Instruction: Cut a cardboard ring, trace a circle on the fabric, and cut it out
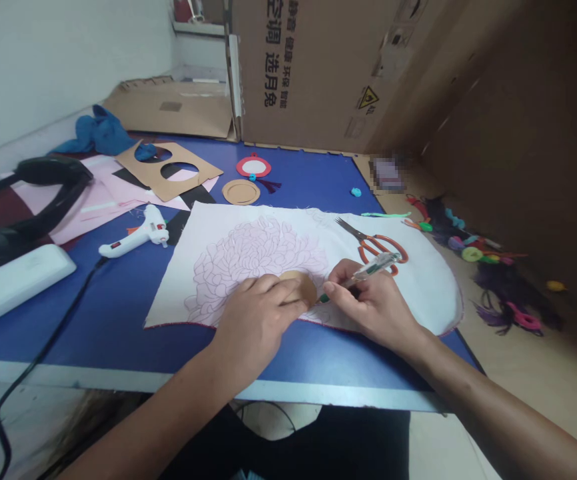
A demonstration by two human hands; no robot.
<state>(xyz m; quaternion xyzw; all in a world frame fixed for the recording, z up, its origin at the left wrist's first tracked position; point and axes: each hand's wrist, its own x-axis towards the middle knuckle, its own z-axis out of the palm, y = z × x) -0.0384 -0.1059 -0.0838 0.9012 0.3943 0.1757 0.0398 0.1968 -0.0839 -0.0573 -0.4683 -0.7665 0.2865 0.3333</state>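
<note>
My left hand (261,320) presses a small round cardboard disc (304,287) flat on a sheet of white fabric (408,293), with part of the disc hidden under my fingers. The fabric carries a pink outlined chrysanthemum-like flower drawing (253,257). My right hand (373,300) grips a clear pen (368,272) with a green tip, and the tip sits at the disc's right edge. Orange-handled scissors (373,243) lie on the fabric just beyond my right hand.
On the blue table (288,173) lie a white glue gun (138,233), a cardboard stencil (168,170) with round holes, and pink paper (88,207). A black cable (53,333) runs off the front edge. Several colourful craft pieces (483,267) lie on the floor at right.
</note>
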